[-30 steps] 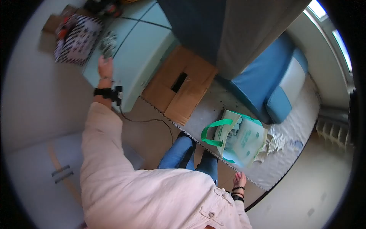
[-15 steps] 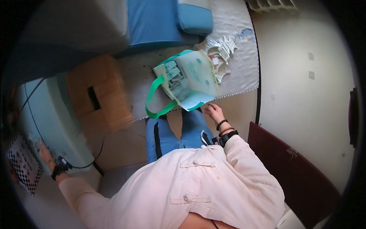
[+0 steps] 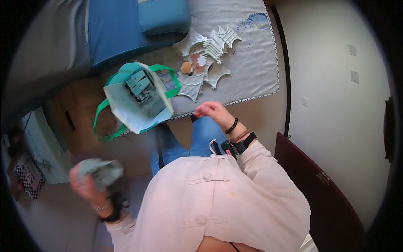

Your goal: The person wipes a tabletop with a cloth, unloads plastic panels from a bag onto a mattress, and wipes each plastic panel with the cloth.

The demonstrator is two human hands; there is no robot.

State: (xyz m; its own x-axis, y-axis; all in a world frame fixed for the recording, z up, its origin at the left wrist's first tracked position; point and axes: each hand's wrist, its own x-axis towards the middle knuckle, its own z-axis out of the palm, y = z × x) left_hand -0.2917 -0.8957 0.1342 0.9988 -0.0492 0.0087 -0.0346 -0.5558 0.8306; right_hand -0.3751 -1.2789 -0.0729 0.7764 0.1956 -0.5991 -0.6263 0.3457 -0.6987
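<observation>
On the left, my left hand [image 3: 86, 182] is closed around a crumpled grey-green item [image 3: 102, 173], blurred by motion. My right hand [image 3: 213, 112] is over the near edge of the bed, above my knee, with loosely bent fingers and nothing visible in it. Between and beyond the hands, a white bag with green handles [image 3: 140, 115] stands open on the bed edge, with pale green and grey items [image 3: 142, 86] inside. To its right lie several silvery, curved-edged pieces [image 3: 218, 74], with a round orange-brown item [image 3: 186, 67] among them.
A blue cushioned piece [image 3: 115, 31] is at the bed's back left. The quilted bed cover [image 3: 256, 59] reaches a dark edge at right. At left are a cardboard box [image 3: 79, 98], a pale green cabinet [image 3: 35, 134] and a checkered bag [image 3: 28, 174]. A dark red panel [image 3: 317, 185] stands lower right.
My left hand has come away from the pale green cabinet, carrying the grey-green item. My right hand has moved slightly left and up. The view has turned, and the white bag's opening now faces me.
</observation>
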